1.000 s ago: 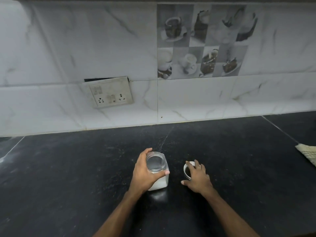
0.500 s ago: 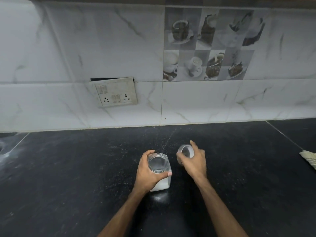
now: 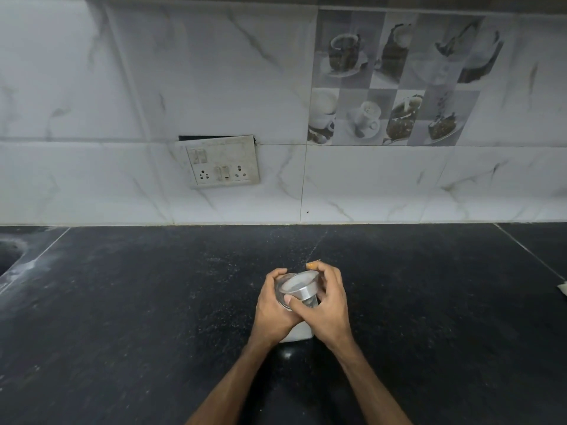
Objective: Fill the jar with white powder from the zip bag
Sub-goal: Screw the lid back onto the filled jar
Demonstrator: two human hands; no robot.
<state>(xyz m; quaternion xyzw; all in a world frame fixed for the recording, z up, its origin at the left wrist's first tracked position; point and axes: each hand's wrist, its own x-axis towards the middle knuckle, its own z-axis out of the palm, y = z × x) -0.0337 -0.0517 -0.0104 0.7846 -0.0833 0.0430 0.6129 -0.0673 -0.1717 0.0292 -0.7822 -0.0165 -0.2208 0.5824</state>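
The jar (image 3: 296,331) stood on the dark counter (image 3: 153,302) near its front edge, white powder showing at its base. The left hand (image 3: 271,314) was wrapped around the glass, fingers closed on it, presumably to stop it turning or sliding. The right hand (image 3: 329,308) pinched the silver lid (image 3: 302,289), tilted over the mouth, seemingly about to seat it. I could see no zip bag anywhere

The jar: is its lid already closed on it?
Not yet closed. The lid sits tilted over the jar, held by the right hand; the left hand grips the jar.
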